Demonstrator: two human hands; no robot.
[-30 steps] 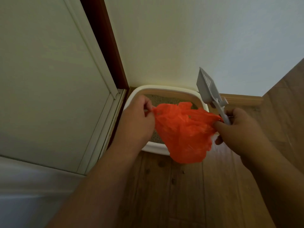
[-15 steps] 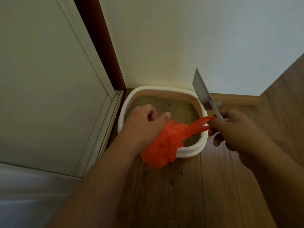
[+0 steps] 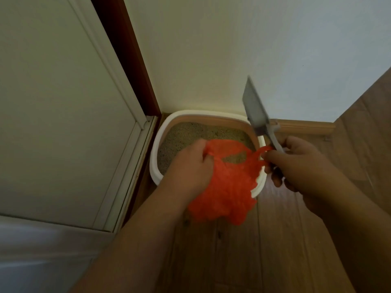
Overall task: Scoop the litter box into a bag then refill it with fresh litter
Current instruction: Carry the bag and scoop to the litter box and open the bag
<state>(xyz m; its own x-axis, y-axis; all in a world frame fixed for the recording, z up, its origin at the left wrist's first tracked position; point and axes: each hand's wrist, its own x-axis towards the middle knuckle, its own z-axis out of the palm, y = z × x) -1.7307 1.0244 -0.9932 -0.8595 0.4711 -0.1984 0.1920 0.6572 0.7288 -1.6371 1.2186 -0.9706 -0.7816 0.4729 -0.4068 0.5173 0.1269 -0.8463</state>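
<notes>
A white litter box (image 3: 155,157) with tan inner walls sits in the corner, filled with grey-brown litter (image 3: 190,134). An orange plastic bag (image 3: 228,191) hangs over the box's near edge. My left hand (image 3: 188,168) grips one side of the bag's mouth. My right hand (image 3: 296,163) pinches the bag's other handle and also grips the handle of a grey litter scoop (image 3: 255,108), whose blade points up against the wall. The bag's mouth is stretched between both hands with a small gap showing litter.
A pale door (image 3: 63,115) and its dark red-brown frame (image 3: 127,58) stand left of the box. A white wall (image 3: 232,49) with wooden skirting (image 3: 304,125) is behind. Wooden floor (image 3: 264,250) spreads in front and to the right.
The view has dipped toward the box. The bag went from bunched to stretched between my hands, and its mouth has begun to part. The scoop stays upright in my right hand.
</notes>
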